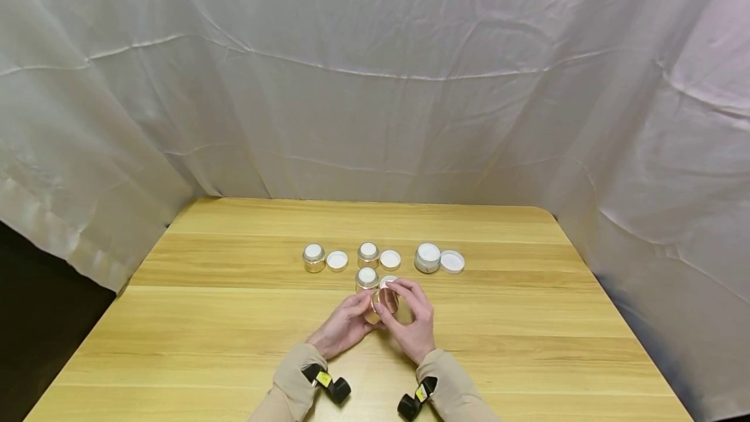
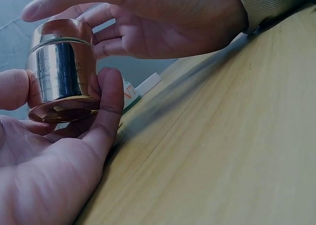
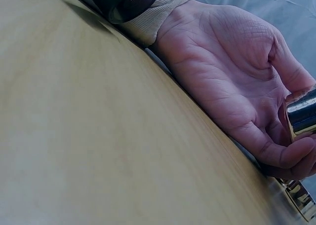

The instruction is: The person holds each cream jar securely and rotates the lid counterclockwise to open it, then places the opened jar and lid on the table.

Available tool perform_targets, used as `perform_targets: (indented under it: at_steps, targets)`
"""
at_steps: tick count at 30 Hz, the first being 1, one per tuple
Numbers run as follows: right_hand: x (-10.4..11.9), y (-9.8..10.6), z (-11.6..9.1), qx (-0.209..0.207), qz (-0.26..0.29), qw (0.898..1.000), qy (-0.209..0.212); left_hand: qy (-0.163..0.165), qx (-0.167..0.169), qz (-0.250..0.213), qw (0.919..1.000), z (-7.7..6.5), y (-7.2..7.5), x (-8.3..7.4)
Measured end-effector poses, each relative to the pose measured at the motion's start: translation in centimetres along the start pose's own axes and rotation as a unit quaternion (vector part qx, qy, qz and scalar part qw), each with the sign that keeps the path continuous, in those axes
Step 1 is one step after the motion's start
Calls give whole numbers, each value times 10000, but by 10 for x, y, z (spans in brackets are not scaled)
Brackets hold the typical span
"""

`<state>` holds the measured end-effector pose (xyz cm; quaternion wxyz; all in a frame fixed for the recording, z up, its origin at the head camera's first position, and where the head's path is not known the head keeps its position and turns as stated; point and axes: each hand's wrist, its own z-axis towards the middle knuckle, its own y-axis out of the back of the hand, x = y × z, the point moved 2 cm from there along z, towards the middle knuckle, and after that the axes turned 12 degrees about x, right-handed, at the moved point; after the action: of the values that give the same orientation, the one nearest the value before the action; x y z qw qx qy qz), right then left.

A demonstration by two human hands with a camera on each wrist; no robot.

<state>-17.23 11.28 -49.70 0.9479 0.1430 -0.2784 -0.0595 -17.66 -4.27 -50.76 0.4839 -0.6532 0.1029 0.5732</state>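
Observation:
A shiny gold cream jar (image 2: 61, 72) with a lid on top is between both hands, just above the table. In the head view my left hand (image 1: 344, 327) grips its body from the left, and my right hand (image 1: 415, 322) pinches its reddish, mirror-like lid (image 1: 388, 300) between thumb and fingers. The left wrist view shows the left hand (image 2: 54, 170) curled round the jar's lower part, with the right hand (image 2: 148, 25) at the top. In the right wrist view the left palm faces the camera and part of the jar (image 3: 303, 111) shows; the right hand is out of frame.
Past the hands, several uncovered jars with white tops stand on the wooden table (image 1: 234, 344), including a left jar (image 1: 314, 258), a larger right jar (image 1: 427, 258) and a near jar (image 1: 367, 277). Pale round lids (image 1: 452, 262) lie beside them. Grey curtains (image 1: 375, 116) surround the table.

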Motion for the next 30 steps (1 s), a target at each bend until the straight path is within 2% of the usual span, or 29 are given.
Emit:
perform_targets:
  at_steps: [5, 16, 23, 30]
  targets:
    - [0, 0, 0, -21, 24, 10000, 40, -13, 12, -25, 10000, 0, 1, 1]
    - [1, -1, 1, 265, 199, 9992, 227, -60, -17, -132, 9999, 0, 0, 0]
    - [0, 0, 0, 48, -89, 9999, -115, 36, -30, 15, 10000, 0, 0, -1]
    - [-4, -1, -3, 39, 98, 9999, 74, -17, -2, -14, 10000, 0, 0, -1]
